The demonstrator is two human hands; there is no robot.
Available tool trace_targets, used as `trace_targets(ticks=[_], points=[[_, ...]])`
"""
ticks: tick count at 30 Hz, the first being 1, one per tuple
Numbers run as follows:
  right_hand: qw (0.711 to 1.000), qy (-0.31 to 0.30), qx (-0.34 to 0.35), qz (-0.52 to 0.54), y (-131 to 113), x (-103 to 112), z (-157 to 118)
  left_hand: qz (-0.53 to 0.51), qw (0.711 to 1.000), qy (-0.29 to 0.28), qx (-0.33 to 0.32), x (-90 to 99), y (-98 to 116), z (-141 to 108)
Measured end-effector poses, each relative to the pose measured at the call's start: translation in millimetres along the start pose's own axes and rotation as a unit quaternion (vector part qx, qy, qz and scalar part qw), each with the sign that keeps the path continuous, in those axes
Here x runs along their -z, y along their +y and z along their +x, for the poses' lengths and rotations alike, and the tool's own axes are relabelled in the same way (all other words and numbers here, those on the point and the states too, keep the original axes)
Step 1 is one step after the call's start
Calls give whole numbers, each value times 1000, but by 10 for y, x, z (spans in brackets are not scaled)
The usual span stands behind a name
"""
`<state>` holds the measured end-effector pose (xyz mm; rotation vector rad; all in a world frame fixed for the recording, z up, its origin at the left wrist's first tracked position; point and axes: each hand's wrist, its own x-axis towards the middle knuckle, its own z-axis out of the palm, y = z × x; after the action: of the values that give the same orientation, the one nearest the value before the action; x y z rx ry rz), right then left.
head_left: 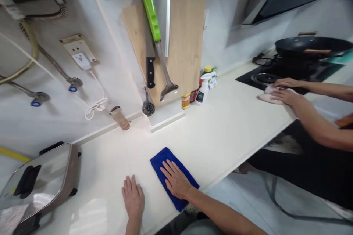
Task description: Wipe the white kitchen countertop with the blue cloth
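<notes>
A folded blue cloth (161, 159) lies flat on the white countertop (110, 169), its lower end at the front edge. My right hand (176, 181) rests on top of the cloth, palm down with the fingers stretched out. To the left of the cloth, my left hand (133, 196) lies palm down on the bare counter, holding nothing. Its fingers are extended and it does not touch the cloth.
An electric pan (73, 165) with a glass lid stands at left. Knives hang before a cutting board (187, 36); a spray bottle (202, 91) stands beside it. Another person's hands (286, 93) press a pale cloth (267, 98) near the stove and wok (292, 46).
</notes>
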<state>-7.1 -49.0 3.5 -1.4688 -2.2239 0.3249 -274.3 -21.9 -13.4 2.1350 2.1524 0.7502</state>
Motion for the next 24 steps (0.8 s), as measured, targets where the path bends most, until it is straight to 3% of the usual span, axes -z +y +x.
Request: trace_targets(ticks=[6,15,24], points=[[999,8,-43,-15,483,402,-534,24,999,-36,0,73,147,16],[975,46,-154,-156,1501,825,-1341,10,998,-58,29,50,84,20],[959,66,-178,-211,2432,1040,-1505,-4,998,-44,36,-41,-79,9]])
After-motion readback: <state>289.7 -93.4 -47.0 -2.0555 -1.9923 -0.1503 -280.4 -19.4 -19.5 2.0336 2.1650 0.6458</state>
